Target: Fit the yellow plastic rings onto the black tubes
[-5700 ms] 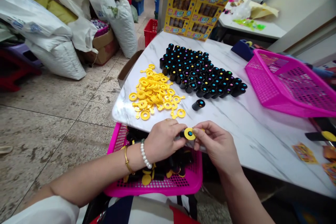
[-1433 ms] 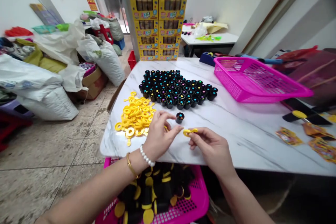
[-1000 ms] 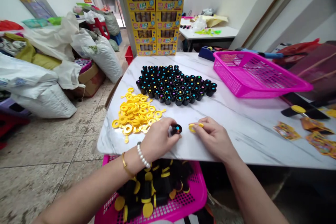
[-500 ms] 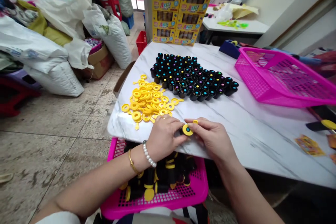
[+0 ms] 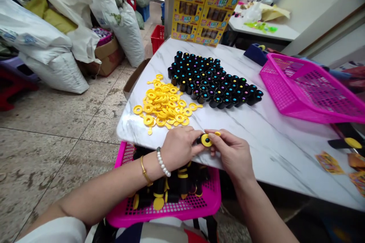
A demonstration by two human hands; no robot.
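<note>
My left hand (image 5: 180,147) is closed around a small black cylinder (image 5: 199,139), lying sideways just over the table's front edge. A yellow ring cap (image 5: 203,144) sits against the cylinder's end, with a dark centre showing through its hole. The thumb and fingers of my right hand (image 5: 235,152) pinch this cap near its round tab. Beyond my left hand lies a loose pile of yellow ring caps (image 5: 164,109). Behind them stand many upright black cylinders (image 5: 209,79), topped with blue, yellow and purple dots.
Below the table edge, a pink basket (image 5: 212,207) holds black cylinders with yellow caps. Another pink basket (image 5: 309,106) stands on the marble-patterned table (image 5: 273,148) at right. Yellow boxes (image 5: 205,15) are stacked at the back. White sacks (image 5: 61,66) crowd the floor at left.
The view has shifted slightly. Both hands stay together at the table edge, still holding the cylinder and the yellow ring cap, with the right fingers slightly repositioned on the cap.
</note>
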